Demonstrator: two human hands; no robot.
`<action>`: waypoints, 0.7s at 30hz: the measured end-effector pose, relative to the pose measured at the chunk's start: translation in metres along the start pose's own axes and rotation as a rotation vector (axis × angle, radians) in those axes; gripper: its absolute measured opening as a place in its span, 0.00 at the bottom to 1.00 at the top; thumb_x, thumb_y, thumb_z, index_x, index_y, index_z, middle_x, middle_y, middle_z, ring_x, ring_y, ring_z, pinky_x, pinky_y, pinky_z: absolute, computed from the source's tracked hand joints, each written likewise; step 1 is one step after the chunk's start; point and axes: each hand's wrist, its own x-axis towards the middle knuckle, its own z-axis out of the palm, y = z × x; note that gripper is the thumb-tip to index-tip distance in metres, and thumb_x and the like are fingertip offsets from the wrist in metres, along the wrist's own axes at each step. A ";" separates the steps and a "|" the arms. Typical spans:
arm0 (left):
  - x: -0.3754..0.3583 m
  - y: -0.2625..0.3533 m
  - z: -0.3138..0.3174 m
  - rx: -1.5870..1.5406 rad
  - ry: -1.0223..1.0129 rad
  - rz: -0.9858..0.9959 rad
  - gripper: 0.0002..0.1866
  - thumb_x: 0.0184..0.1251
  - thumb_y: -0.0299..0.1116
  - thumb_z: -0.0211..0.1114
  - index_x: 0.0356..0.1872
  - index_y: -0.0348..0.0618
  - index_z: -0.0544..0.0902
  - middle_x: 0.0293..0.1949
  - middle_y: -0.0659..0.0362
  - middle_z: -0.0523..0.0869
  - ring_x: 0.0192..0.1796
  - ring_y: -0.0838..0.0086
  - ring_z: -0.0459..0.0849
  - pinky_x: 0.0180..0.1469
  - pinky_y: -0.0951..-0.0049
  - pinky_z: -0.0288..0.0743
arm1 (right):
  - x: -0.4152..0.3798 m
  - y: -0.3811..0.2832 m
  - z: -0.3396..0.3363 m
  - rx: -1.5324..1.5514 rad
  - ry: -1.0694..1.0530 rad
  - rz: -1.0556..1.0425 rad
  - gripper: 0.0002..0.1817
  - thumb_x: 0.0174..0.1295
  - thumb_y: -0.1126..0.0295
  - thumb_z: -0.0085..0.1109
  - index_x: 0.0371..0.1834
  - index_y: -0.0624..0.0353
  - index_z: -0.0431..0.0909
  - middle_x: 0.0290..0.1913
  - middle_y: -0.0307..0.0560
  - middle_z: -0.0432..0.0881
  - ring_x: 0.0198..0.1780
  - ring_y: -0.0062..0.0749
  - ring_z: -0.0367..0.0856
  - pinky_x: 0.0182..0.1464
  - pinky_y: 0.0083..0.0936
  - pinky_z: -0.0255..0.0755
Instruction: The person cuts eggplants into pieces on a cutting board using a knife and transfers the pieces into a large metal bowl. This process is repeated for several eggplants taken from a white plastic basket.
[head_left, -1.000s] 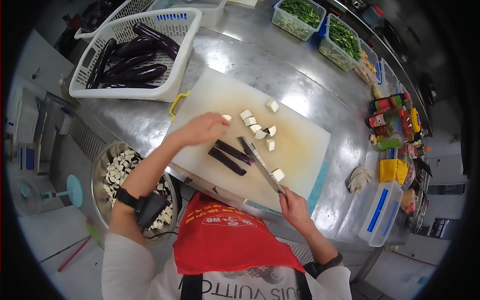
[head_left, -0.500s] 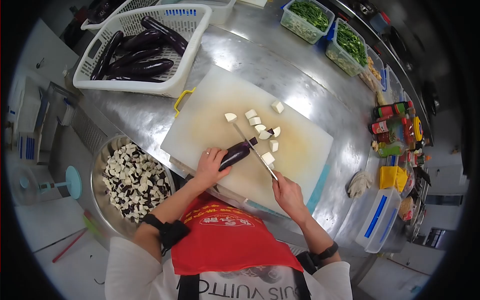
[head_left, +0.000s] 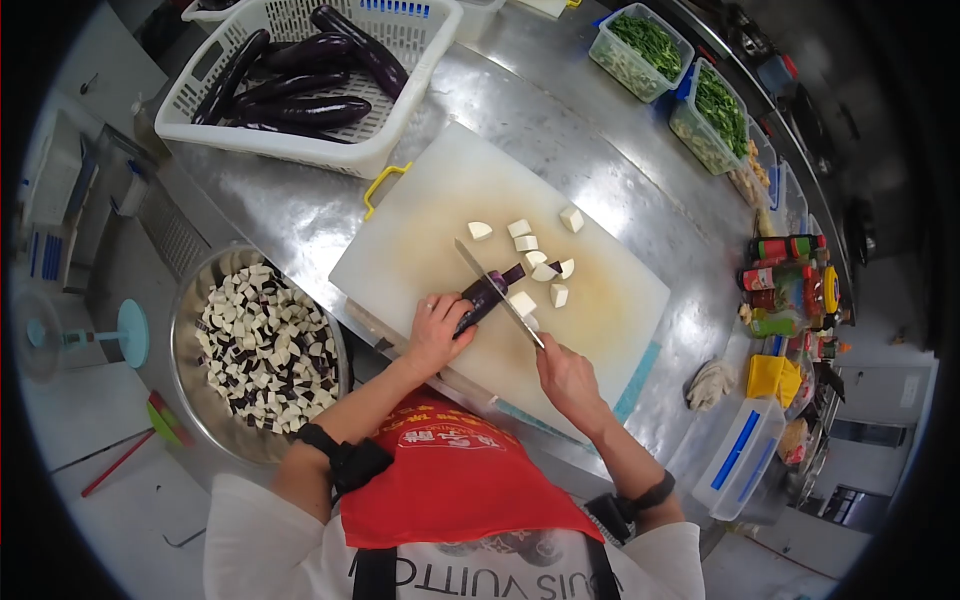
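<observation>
My left hand (head_left: 438, 328) is closed around an eggplant (head_left: 484, 294) on the white cutting board (head_left: 400, 255). My right hand (head_left: 568, 378) grips the handle of a knife (head_left: 514, 313), whose blade lies across the eggplant near its cut end. A short dark-skinned piece (head_left: 514, 272) rests just beyond the blade. Several pale eggplant chunks (head_left: 526, 243) are scattered on the board past the knife, and one wedge (head_left: 480, 230) sits apart toward the upper left. Part of the knife's handle is hidden in my fingers.
A white basket (head_left: 400, 125) of whole eggplants stands at the upper left. Below the board's left side, a steel bowl (head_left: 185, 365) holds diced eggplant. Tubs of chopped greens (head_left: 645, 45), sauce bottles (head_left: 785, 277), a cloth (head_left: 710, 385) and a plastic container (head_left: 745, 455) line the right.
The knife has shifted back along the eggplant toward my left hand, which still holds it. The whole scene has shifted slightly as the camera moved.
</observation>
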 end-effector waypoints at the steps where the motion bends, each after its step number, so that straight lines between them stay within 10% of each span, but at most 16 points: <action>1: 0.000 0.001 -0.003 -0.008 -0.014 -0.005 0.21 0.48 0.33 0.72 0.46 0.46 0.78 0.47 0.57 0.78 0.49 0.59 0.74 0.50 0.59 0.68 | 0.005 0.002 0.007 -0.002 0.004 -0.002 0.10 0.66 0.73 0.52 0.49 0.60 0.72 0.28 0.60 0.80 0.29 0.58 0.80 0.31 0.47 0.73; 21: -0.033 -0.010 -0.032 -0.205 -0.065 -0.011 0.19 0.47 0.27 0.69 0.43 0.40 0.78 0.47 0.51 0.77 0.52 0.54 0.75 0.55 0.60 0.71 | -0.010 -0.027 -0.008 0.070 -0.057 -0.087 0.12 0.67 0.71 0.50 0.52 0.60 0.72 0.29 0.59 0.81 0.29 0.58 0.80 0.32 0.48 0.75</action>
